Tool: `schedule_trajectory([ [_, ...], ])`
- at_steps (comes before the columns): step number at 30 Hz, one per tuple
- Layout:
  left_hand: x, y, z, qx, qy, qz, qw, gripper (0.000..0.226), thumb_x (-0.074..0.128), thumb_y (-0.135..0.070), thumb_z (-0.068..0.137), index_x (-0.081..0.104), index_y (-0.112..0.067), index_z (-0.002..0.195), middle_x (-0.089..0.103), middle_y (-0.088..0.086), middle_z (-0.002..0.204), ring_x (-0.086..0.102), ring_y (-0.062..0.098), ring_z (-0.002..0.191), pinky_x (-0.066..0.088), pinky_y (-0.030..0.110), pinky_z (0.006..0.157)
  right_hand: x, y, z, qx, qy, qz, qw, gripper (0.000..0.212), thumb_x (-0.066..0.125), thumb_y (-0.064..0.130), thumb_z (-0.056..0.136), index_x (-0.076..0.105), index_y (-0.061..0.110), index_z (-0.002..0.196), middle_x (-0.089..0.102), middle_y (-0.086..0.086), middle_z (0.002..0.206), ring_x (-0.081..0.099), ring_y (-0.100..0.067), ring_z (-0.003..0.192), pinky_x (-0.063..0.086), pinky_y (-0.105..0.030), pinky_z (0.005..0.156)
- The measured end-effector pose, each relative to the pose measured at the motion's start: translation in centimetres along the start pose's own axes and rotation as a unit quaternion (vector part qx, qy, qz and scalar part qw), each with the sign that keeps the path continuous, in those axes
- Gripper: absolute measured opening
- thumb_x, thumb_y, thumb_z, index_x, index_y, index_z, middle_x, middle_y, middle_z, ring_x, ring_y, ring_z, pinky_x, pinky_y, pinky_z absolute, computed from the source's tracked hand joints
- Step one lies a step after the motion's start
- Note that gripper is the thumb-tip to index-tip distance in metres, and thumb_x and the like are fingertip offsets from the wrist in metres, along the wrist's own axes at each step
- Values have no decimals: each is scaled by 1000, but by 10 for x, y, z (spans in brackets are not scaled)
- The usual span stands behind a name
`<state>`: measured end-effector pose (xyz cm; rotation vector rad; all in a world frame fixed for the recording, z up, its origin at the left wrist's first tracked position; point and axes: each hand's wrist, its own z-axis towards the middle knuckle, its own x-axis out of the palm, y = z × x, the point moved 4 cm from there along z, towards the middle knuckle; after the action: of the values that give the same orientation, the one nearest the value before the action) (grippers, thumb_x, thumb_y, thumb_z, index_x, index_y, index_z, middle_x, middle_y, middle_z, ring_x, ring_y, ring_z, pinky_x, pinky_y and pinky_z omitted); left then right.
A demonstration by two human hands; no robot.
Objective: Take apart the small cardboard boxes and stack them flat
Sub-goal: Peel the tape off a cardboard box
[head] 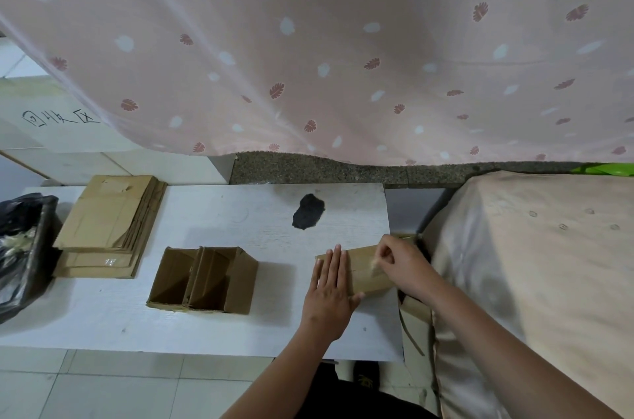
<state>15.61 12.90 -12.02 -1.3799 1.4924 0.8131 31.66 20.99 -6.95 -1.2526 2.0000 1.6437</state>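
Head view: pink leaf-print curtain (pixel 343 51) hangs behind a white tabletop (pixel 219 223) with a dark worn patch; tiled floor below, a cloth-covered surface to my right. The small cardboard box (pixel 363 267) I am working on lies at the right end of the tabletop, near its edge. My left hand (pixel 331 295) lies flat on it, fingers straight, pressing it down; that grip is released, not clenched. My right hand (pixel 398 264) has its fingers curled at the box's far right end, apparently pinching a strip of tape or a flap edge; the strip itself is too blurred to name with certainty. Judgement: step in hand is freeing the seam. To do it well, keep the left palm's weight close to the seam so the box does not slide off the edge, and pull low and along the seam, not upward. Two opened boxes (pixel 206 278) stand mid-tabletop, awaiting collapse; the flat stack (pixel 106 219) sits at the left beside a black bag (pixel 20 247).
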Motion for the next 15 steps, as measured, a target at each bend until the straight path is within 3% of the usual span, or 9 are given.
schedule_trajectory([
  [3, 0, -1, 2, 3, -11, -14, 1000, 83, 2, -62, 97, -25, -6, 151, -33, 9, 159, -35, 23, 145, -15, 41, 121, -11, -8, -3, -16, -18, -7, 1000, 31, 52, -1, 93, 62, 24, 106, 56, 6, 86, 56, -12, 78, 45, -16, 69],
  [6, 1, -1, 4, -1, -10, -10, 1000, 83, 1, -63, 96, -26, -6, 151, -34, 9, 159, -35, 23, 145, -16, 42, 121, -16, -17, -7, 5, -41, -9, 999, 20, 55, 6, 94, 74, 13, 92, 55, 9, 94, 54, -3, 84, 38, -7, 71],
  [10, 2, -1, 4, -1, -15, -18, 1000, 83, 5, -63, 98, -24, -6, 151, -32, 9, 160, -33, 24, 146, -15, 42, 121, -19, -20, -8, 49, -14, 22, 998, 25, 57, 16, 91, 79, 20, 80, 66, 13, 92, 59, 3, 84, 40, -8, 67],
  [13, 3, -1, 4, 0, -12, -15, 1000, 84, 1, -65, 96, -26, -7, 151, -33, 8, 159, -34, 24, 146, -16, 42, 121, -16, -18, -8, 80, 23, 68, 994, 22, 58, 19, 89, 78, 13, 80, 74, 7, 85, 68, -12, 82, 57, -28, 74],
  [15, 3, -1, 4, 1, -12, -14, 1000, 85, 0, -65, 95, -25, -7, 151, -32, 9, 160, -32, 25, 147, -16, 42, 121, -12, -17, -8, 98, 30, 114, 988, 20, 62, 22, 90, 80, 19, 81, 75, 14, 82, 70, -5, 80, 58, -30, 81],
])
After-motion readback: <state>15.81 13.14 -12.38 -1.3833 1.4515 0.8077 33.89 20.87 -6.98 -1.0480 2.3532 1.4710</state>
